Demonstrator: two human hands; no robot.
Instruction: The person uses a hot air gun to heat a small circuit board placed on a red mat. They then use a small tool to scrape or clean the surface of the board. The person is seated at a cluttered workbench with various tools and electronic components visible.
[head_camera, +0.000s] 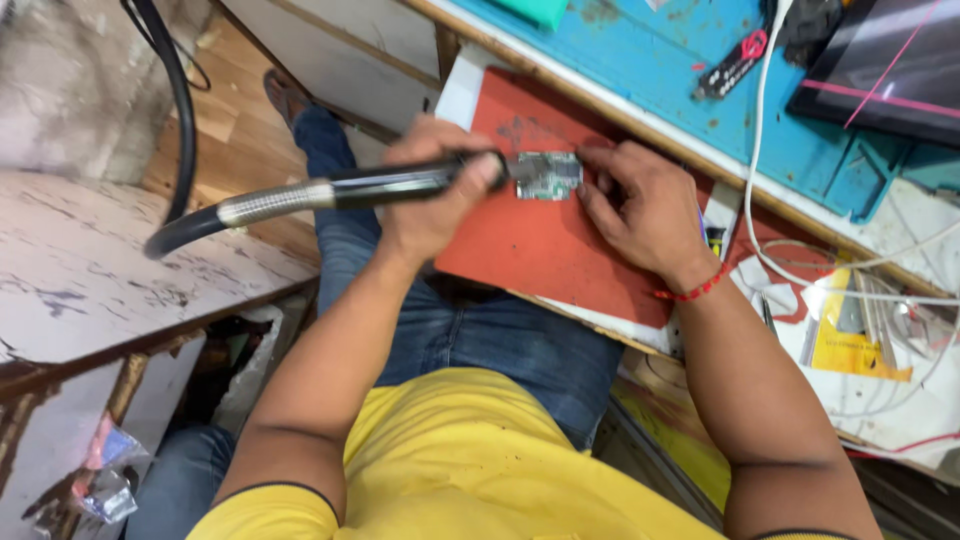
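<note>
My left hand is closed around the black handle of a tool. A flexible metal and black hose leads away from the handle to the left. The tool's tip rests at the left edge of a small green circuit board. The board lies on a red work mat. My right hand, with a red thread band at the wrist, pins the board's right edge down with its fingertips.
Beyond the mat is a blue bench top with a dark flat screen, a white cable and a black tool with red marks. A yellow packet and wires lie at the right. A worn white table stands at the left.
</note>
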